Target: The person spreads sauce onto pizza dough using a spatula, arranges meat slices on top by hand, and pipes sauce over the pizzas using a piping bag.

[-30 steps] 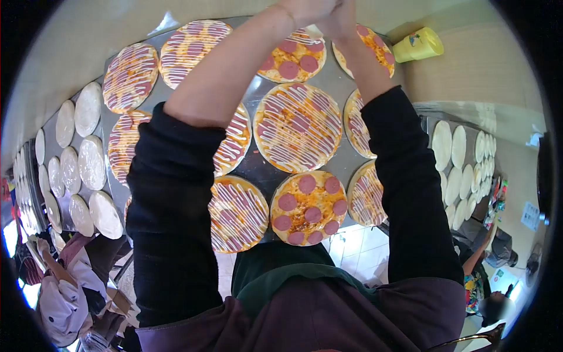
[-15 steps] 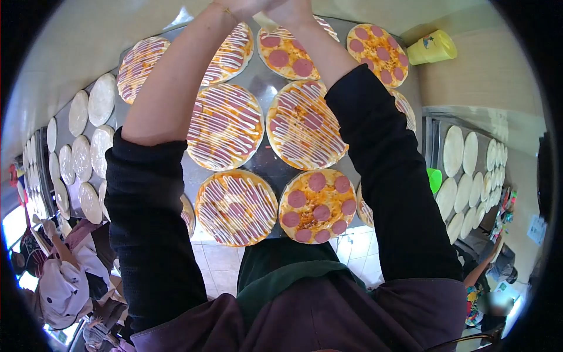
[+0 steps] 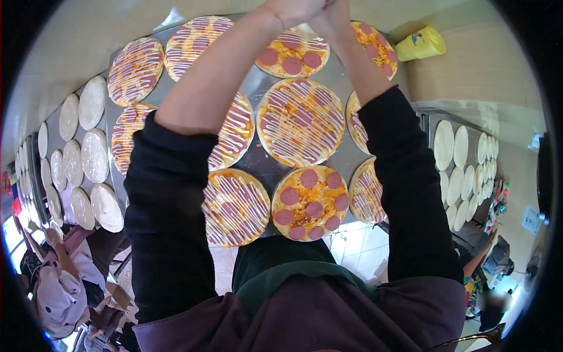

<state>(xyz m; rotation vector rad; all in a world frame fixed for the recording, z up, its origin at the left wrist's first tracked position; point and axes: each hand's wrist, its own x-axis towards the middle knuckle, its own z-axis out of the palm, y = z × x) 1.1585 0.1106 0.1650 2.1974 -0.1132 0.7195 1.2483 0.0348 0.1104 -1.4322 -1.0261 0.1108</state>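
Note:
At the top edge, my left hand (image 3: 295,10) and my right hand (image 3: 332,22) are closed together, partly cut off by the frame. A small pale end of what looks like a piping bag (image 3: 305,29) shows below them; the rest is hidden. Directly beneath is a pizza (image 3: 293,63) with round sausage slices, white sauce lines on its far part and bare slices on its near part. Closer to me lies a pizza (image 3: 301,122) fully striped with white sauce. Nearest my body, another pizza (image 3: 311,203) has sausage slices and no stripes.
More pizzas cover the metal table (image 3: 262,161), some striped. A yellow cup (image 3: 423,44) lies on its side at the far right. Pale dough rounds (image 3: 95,155) fill a side table on the left, and others (image 3: 444,145) one on the right. People are at both sides.
Both hands have moved right together, with the pale end between them. More white lines show on the near-middle of the pizza beneath. The whole view has shifted slightly.

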